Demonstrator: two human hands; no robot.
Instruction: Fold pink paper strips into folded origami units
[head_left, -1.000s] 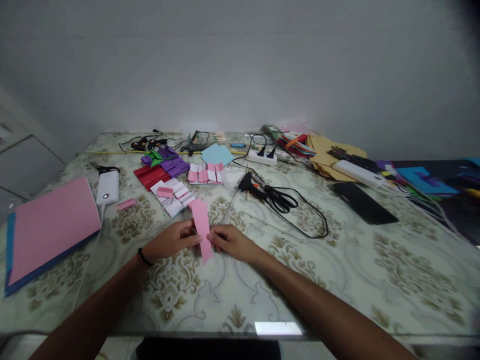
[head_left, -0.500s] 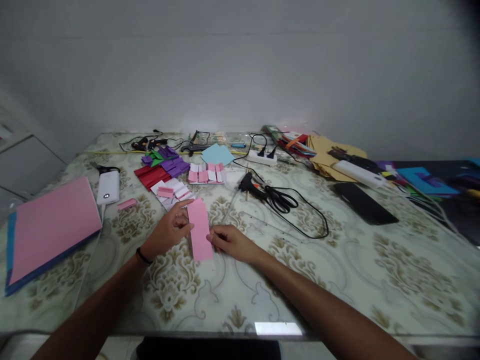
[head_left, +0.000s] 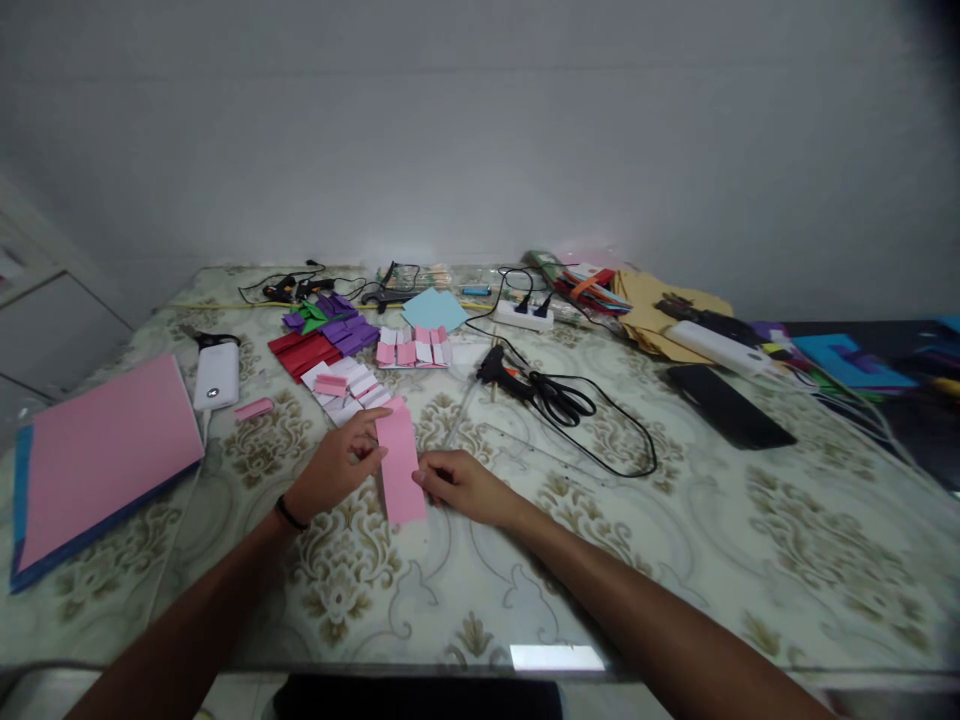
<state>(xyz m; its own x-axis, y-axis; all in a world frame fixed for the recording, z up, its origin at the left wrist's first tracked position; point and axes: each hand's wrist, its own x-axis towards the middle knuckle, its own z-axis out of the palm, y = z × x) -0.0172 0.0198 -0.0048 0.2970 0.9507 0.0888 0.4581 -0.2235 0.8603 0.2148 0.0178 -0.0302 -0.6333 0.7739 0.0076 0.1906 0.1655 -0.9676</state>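
A pink paper strip (head_left: 400, 465) stands lengthwise between my two hands, just over the table. My left hand (head_left: 346, 462) grips its left edge, thumb on the front and index finger up by the top end. On the right edge, my right hand (head_left: 459, 485) pinches the strip low down between thumb and fingers. Right behind the strip lie folded white and pink papers (head_left: 349, 390). A small folded pink piece (head_left: 254, 409) rests to the left of them. The black glue gun (head_left: 504, 372) with its coiled cord is beyond my right hand.
A stack of pink and blue sheets (head_left: 109, 455) and a white power bank (head_left: 217, 376) lie at left. Behind are red folded papers (head_left: 304, 350), light blue sheets (head_left: 435, 310) and a power strip (head_left: 523, 316). A black phone-like slab (head_left: 729, 405) and a clear ruler (head_left: 540, 452) lie right.
The strip's top end has shifted very slightly, and its lower end sits a touch lower. Both hands keep their hold in almost the same place.
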